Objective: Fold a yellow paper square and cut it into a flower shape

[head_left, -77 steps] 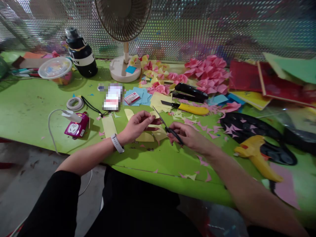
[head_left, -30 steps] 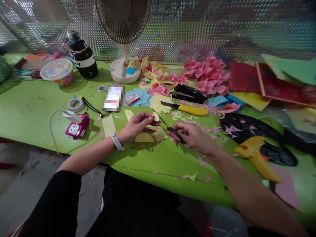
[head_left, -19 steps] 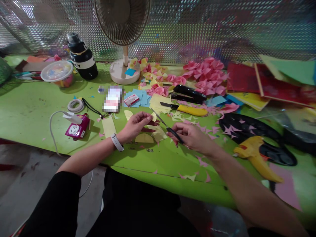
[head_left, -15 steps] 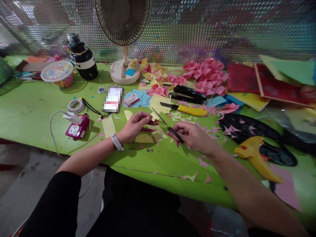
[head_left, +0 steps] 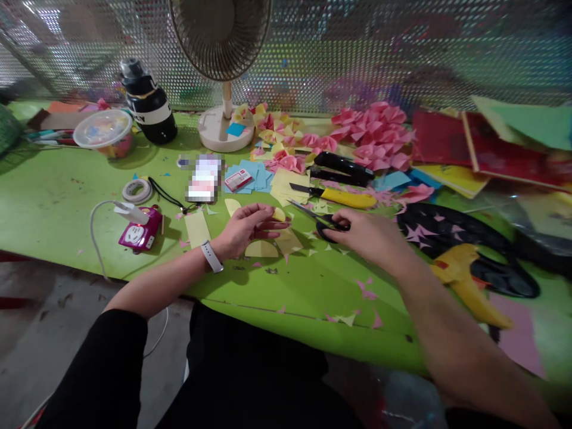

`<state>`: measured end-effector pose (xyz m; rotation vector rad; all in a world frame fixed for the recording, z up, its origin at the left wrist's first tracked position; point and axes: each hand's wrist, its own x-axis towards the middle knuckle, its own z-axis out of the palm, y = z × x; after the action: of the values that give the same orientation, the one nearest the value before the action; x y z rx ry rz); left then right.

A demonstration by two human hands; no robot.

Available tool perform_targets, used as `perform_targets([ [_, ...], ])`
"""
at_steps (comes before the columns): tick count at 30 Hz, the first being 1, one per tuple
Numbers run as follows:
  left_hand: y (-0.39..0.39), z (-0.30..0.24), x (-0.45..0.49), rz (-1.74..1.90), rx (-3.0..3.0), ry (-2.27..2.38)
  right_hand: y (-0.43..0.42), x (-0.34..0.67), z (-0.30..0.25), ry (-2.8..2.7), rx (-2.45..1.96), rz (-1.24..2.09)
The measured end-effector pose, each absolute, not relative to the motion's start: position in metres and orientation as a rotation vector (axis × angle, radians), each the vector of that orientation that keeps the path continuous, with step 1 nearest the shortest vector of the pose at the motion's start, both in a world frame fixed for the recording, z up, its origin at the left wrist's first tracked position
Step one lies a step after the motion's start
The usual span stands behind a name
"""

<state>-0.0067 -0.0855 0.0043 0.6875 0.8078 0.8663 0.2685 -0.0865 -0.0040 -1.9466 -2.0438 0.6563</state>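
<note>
My left hand (head_left: pixel 245 229) is closed in a pinch on a small yellow paper piece (head_left: pixel 279 214), whose rounded end shows past the fingertips. In my right hand (head_left: pixel 364 235) is a pair of black-handled scissors (head_left: pixel 328 226). Their blades point up and left, apart from the paper. Below my left fingers lie a half-round yellow paper (head_left: pixel 261 249) and a square yellow sheet (head_left: pixel 289 239). A yellow paper strip (head_left: pixel 197 230) is beside my left wrist. Small pink and yellow offcuts (head_left: pixel 346 320) are scattered around my right hand.
Behind the hands are a yellow utility knife (head_left: pixel 348 198), a black stapler (head_left: pixel 342 167), a staple box (head_left: pixel 238 179) and folded pink paper flowers (head_left: pixel 375 134). A yellow glue gun (head_left: pixel 473 286) sits right. A fan (head_left: pixel 226 128), bottle (head_left: pixel 152 113) and magenta power socket (head_left: pixel 140 231) stand further left.
My right hand has moved right and slightly up with the scissors, drawing the blades away from the paper. The scissors now lie at a flatter angle. My left hand is nearly still.
</note>
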Motion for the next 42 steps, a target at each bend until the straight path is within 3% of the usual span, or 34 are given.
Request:
perform_targets([
  [8,-0.087,0.003,-0.006,0.883,0.632,0.784,-0.083,0.28,-0.008,-2.178,-1.853,0.379],
  [17,-0.086,-0.003,-0.006,0.791,0.7,0.68,-0.077,0.283,-0.007,-2.144,-2.047,0.553],
  [25,-0.09,-0.011,-0.002,0.915,0.813,0.765,-0.091,0.265,0.015,-1.993,-1.817,0.762],
  [29,-0.096,-0.01,0.002,0.966,0.821,0.739,-0.115,0.218,0.02,-1.645,-1.445,1.294],
  [33,-0.103,-0.014,0.007,0.975,0.741,0.745,-0.126,0.189,0.0,-1.407,-1.211,1.58],
  [38,-0.099,-0.007,0.004,0.97,0.785,0.765,-0.125,0.193,-0.015,-1.265,-1.175,1.592],
  [42,-0.085,0.024,-0.02,0.852,1.368,0.904,-0.12,0.207,-0.007,-1.339,-1.226,1.574],
])
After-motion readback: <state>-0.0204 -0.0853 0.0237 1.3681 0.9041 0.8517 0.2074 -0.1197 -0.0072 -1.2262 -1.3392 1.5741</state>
